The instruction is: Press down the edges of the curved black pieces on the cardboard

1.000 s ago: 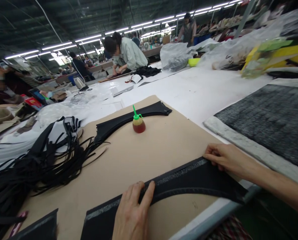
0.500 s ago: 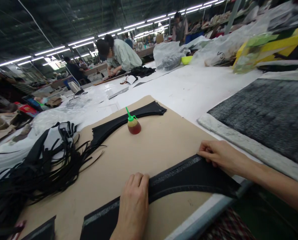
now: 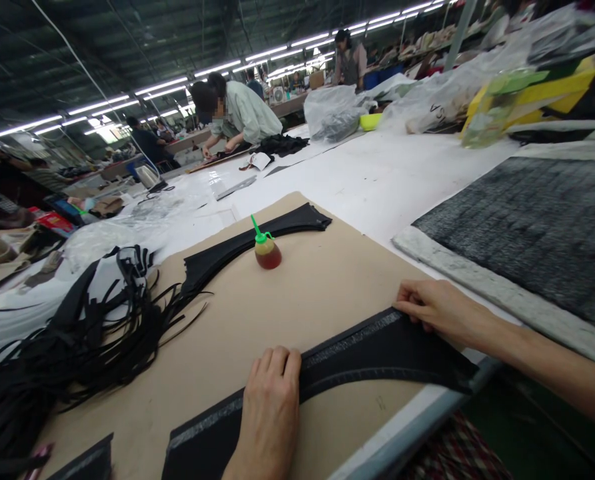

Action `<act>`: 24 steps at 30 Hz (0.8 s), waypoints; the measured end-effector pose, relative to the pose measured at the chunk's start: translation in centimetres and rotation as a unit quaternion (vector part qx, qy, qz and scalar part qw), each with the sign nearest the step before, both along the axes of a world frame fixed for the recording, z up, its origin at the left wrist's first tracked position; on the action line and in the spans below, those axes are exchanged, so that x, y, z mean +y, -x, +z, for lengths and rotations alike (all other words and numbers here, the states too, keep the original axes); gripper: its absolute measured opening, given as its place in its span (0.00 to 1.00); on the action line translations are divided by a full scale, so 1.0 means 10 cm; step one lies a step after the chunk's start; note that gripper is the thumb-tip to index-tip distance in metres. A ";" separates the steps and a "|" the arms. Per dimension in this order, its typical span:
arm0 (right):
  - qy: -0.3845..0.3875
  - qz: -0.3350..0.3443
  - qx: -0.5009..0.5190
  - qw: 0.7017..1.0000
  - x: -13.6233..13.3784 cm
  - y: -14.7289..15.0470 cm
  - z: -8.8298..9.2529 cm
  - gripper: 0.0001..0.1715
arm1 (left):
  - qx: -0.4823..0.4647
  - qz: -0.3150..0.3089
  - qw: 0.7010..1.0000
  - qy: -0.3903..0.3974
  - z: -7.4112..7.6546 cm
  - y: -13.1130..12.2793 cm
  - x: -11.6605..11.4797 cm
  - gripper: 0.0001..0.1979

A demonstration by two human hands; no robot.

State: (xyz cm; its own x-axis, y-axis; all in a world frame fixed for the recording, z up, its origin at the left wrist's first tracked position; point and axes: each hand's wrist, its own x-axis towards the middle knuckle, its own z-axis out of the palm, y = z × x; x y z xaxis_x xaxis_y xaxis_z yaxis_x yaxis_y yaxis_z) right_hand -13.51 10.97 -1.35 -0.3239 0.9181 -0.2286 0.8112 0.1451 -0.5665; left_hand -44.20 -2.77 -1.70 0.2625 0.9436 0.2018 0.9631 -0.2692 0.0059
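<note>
Pressing flat on a curved black strip [image 3: 377, 350], the left hand [image 3: 270, 407] lies at 6 o'clock on the brown board [image 3: 297, 300], fingers loosely curled over its edge. The right hand [image 3: 442, 310], at 4 o'clock, pinches the strip's far end. A glue bottle [image 3: 266, 248] stands at 12.

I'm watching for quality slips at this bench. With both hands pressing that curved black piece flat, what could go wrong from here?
The black piece overhangs the table edge at its right tip, so it may sag or slide off. The small bottle stands loose on the brown board; a bump could tip it. The left hand and right hand press only the edges, so the middle could shift.
</note>
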 end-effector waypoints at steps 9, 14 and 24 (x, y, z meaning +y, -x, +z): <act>-0.008 0.003 -0.008 1.000 0.01 -0.02 -0.02 0.10 | -0.013 -0.029 0.997 -0.067 0.01 -0.02 -0.03 0.19; -0.006 0.002 -0.013 1.000 -0.02 0.00 0.04 0.11 | -0.001 -0.064 0.992 -0.108 -0.02 -0.01 -0.03 0.19; -0.015 -0.002 -0.005 1.000 0.01 -0.02 -0.03 0.10 | 0.019 -0.083 0.989 -0.119 -0.08 -0.05 -0.03 0.29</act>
